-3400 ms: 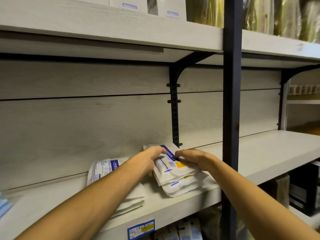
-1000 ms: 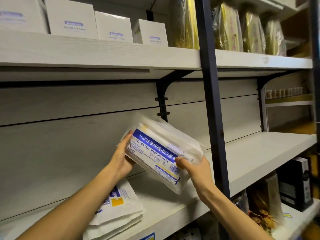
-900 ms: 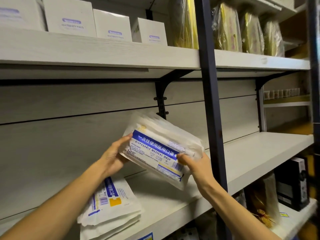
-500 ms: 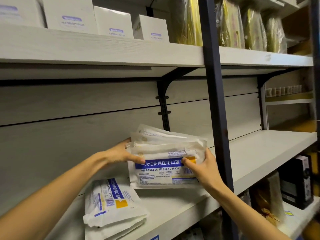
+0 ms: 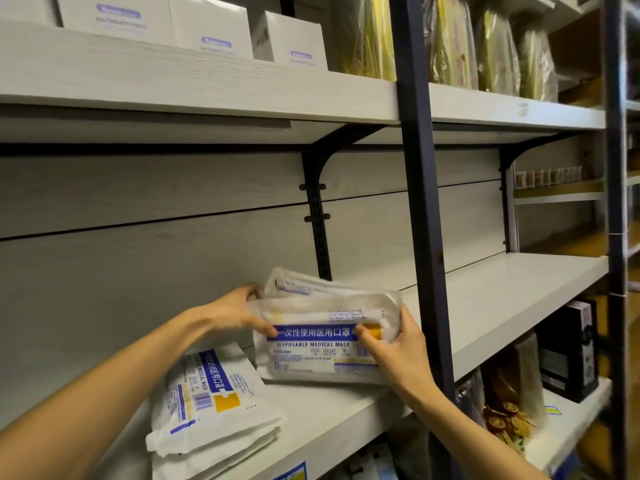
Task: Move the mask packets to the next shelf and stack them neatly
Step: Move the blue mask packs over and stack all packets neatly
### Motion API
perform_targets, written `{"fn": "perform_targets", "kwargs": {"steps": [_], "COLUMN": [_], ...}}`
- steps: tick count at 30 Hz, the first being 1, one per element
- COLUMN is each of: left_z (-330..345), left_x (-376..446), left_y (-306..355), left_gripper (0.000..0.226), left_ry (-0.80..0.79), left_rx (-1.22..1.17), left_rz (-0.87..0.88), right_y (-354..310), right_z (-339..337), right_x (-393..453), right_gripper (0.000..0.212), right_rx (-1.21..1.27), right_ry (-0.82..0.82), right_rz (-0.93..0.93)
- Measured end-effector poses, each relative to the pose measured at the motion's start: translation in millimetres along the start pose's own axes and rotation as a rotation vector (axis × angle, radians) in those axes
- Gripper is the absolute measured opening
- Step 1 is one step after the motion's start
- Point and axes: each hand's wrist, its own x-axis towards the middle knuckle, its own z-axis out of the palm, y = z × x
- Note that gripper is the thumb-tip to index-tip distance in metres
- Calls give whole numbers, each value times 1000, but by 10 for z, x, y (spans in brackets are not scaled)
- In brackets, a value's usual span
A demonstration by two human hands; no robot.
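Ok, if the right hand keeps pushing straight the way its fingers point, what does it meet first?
The right hand points up-left and inward, already on the held packets. Beyond them, probably the left hand, then the back panel; depth is unclear.

mask packets [image 5: 322, 336]: glossy crinkled plastic | shelf [image 5: 491, 299]: matt wood-grain (pale grey) | upright post [image 5: 420, 188]: dark metal

— What are you looking at on the middle shelf [image 5: 346, 415]?

— You have a pale wood-grain board, split by a dark upright post [image 5: 420, 202]. Left of the post, a stack of mask packets [image 5: 211, 410] lies flat near the front edge. Just beside it a second bundle of packets [image 5: 322, 348] stands with its lower edge on the board.

— And right of the post?

— You see the next shelf [image 5: 512, 292], bare board.
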Motion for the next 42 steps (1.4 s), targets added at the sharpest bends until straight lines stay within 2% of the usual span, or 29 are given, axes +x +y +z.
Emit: {"fn": "perform_targets", "kwargs": {"steps": [2,6,7,10,14,18,21,23,27,28,31,33,37,42], "left_z": [65,123,129,141,133,51,-2,-15,-21,-36,-128,-151,48,167], "left_x": [-38,-61,-61,-13,12,-29,-24,10,22,8,26,56,87,169], "left_y": [-82,-83,-64,-71,-112,-33,19,3,66,108,171,213,335,315], "left_gripper": [80,107,108,87,62,63,86,95,91,96,151,165,134,134], "left_ry": [-54,-81,-84,-73,-139,-214,-198,-186,-261,-289,-258,-205,-155,-133], "left_rx": [88,123,116,109,178,179,157,236,404,437,540,567,682,777], "left_rz": [-68,-32,-19,1,-46,-90,-110,-117,-116,-133,-107,-48,110,162], "right_y": [43,6,4,19,27,9,12,12,8,8,15,33,63,54], "right_z": [-56,-81,-72,-56,-75,-97,-119,-135,-155,-157,-151,-141,-119,-141], "right_x": [-47,-78,-84,-88,-73,-70,-85,-91,-90,-88,-74,-65,-64,-86], "right_gripper": [51,57,61,71,70,71,72,72,72,71,67,62,59,56], "right_rx": [13,-6,-10,-24,-29,-20,-16,-14,-19,-26,-16,-13,-19,18], "right_ry": [-34,-47,-40,5,-9,-58,-79,-100,-153,-162,-161,-155,-146,-175], "right_rz": [62,62,52,33,65,102,109,121,137,140,141,141,142,133]}}
